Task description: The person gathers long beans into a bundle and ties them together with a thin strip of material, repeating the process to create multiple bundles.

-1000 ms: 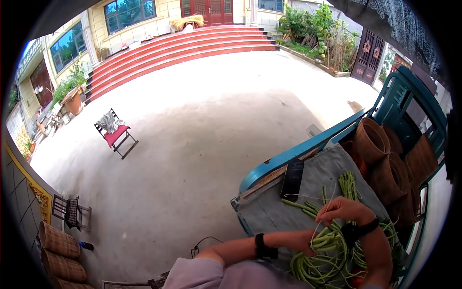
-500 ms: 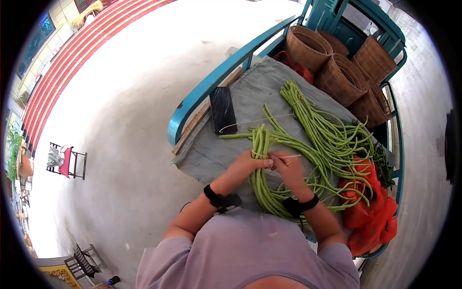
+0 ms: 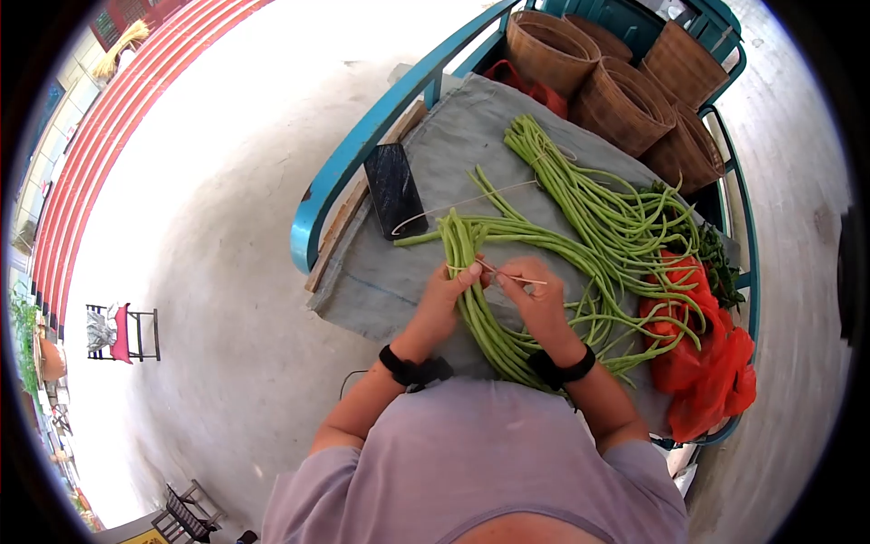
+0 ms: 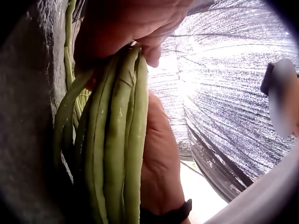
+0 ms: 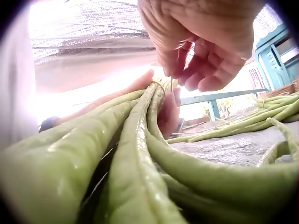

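Note:
In the head view the left hand [image 3: 443, 296] grips a bundle of long green beans [image 3: 482, 324] near its top end, thumb across the front. A thin pale tie [image 3: 526, 280] runs from the bundle to the right hand [image 3: 536, 296], whose thumb and fingers pinch it. The right wrist view shows the tie looped round the beans [image 5: 140, 154], with the right hand [image 5: 201, 42] pinching its strand above. Beans [image 4: 114, 140] fill the middle of the left wrist view. A second bundle [image 3: 580, 195], tied near its top, lies to the right on the grey cloth [image 3: 362, 286].
A black phone-like slab [image 3: 395, 190] lies by the teal rail [image 3: 362, 136]. A loose tie [image 3: 471, 199] and several beans lie behind the hands. Wicker baskets [image 3: 625, 104] stand at the back right, a red plastic bag [image 3: 702, 363] at right. A chair [image 3: 120, 333] stands on the ground at left.
The head view has tilted down and turned onto the truck bed. Both hands came together at the upright bundle, then shifted slightly left in view; the right hand has drawn a little apart from the left.

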`<state>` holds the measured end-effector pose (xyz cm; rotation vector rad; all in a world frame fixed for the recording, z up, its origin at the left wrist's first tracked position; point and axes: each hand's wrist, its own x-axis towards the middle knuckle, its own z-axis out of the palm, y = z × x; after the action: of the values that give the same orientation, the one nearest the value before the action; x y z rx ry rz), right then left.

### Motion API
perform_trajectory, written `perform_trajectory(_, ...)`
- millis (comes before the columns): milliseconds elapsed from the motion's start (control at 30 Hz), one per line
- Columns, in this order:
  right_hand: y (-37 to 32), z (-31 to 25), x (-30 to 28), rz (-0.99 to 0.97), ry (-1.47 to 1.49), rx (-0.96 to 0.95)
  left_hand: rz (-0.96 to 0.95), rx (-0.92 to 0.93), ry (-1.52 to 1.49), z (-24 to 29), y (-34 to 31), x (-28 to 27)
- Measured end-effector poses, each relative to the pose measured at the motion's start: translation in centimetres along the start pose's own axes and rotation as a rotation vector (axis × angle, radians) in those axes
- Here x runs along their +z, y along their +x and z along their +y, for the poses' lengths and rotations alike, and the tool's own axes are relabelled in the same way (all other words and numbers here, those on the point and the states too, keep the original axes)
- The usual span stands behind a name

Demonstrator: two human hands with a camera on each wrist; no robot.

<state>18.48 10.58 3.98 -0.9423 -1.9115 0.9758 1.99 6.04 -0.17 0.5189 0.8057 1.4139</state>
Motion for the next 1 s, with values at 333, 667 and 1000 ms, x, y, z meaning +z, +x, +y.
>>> perform_trajectory(333, 0.8, -0.7, -0.7, -0.196, -0.304, -0.458, -0.284, 0.059, -0.151, 0.5, 0.1, -0.3)
perform_trajectory(667, 1.2, -3.2, -0.6, -0.212, -0.098, 0.052, -0.375, 0.064, -0.141, 1.5, -0.4, 0.7)
perform_trajectory(1000, 4.2, -4.8, -2.5, -0.527, 0.274, 0.701, -0.395, 0.117, 0.066, 2.5, -1.4, 1.1)
